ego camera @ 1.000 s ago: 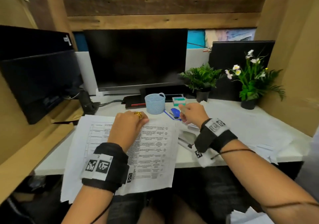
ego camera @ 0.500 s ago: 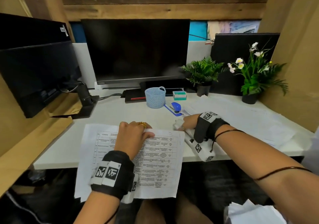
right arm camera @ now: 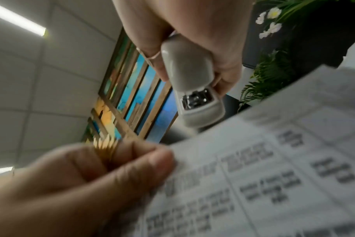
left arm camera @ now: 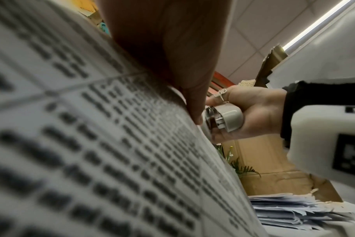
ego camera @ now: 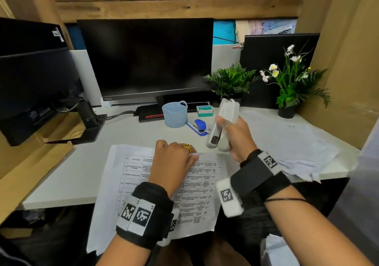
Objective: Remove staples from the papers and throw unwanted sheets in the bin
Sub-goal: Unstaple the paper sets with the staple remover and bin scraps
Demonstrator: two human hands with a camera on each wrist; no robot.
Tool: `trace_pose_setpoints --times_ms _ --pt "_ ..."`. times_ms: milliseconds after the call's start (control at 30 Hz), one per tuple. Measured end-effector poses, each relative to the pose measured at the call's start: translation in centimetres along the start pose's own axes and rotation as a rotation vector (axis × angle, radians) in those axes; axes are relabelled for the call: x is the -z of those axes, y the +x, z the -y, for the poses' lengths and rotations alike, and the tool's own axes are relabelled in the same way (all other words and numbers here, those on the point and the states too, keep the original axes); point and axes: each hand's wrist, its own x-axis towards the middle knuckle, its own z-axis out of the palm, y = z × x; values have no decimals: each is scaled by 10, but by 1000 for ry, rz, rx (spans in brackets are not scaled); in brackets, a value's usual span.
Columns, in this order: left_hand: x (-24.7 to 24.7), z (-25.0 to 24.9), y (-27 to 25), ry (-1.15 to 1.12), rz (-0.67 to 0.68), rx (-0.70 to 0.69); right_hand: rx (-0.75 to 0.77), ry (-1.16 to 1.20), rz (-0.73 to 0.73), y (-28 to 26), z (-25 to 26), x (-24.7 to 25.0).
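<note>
The right hand [ego camera: 235, 136] grips a white stapler [ego camera: 222, 126] at frame centre, lifted just above the papers' [ego camera: 196, 185] upper right corner. The left hand [ego camera: 174, 161], fingers curled, pinches that top edge on the tabletop [ego camera: 67, 175].

White desk [ego camera: 67, 175], wood-plank wall [ego camera: 176, 7], ceiling striplight [left arm camera: 314, 27].

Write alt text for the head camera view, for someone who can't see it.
At a white desk, a person's right hand holds a white stapler raised just above the top edge of the printed papers, while the left hand grips that edge. Behind them stand a dark monitor, a blue basket and two potted plants.
</note>
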Motion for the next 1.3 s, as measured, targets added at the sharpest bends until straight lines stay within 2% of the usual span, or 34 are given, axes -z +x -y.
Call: trace_pose_setpoints --times_ms 100,233,633,800,1000,1167,1300 --pt "0 -10 -1 4 -23 -20 134 3 -100 -27 -2 -8" --pt "-2 -17 -4 -66 -105 -30 209 -106 -146 -38 -6 -7" --pt "0 -27 -8 -273 9 1 196 1 -129 -39 -4 -13" --pt "-1 -29 -9 -357 105 92 154 57 -121 -41 -6 -14" --pt "2 -17 -13 -174 72 22 109 66 -111 -40 -6 -10" --pt "1 -12 -9 -183 125 38 84 -2 -94 -30 -9 -8" --pt "-1 -19 -5 -271 171 105 142 -101 -71 -28 -9 -4"
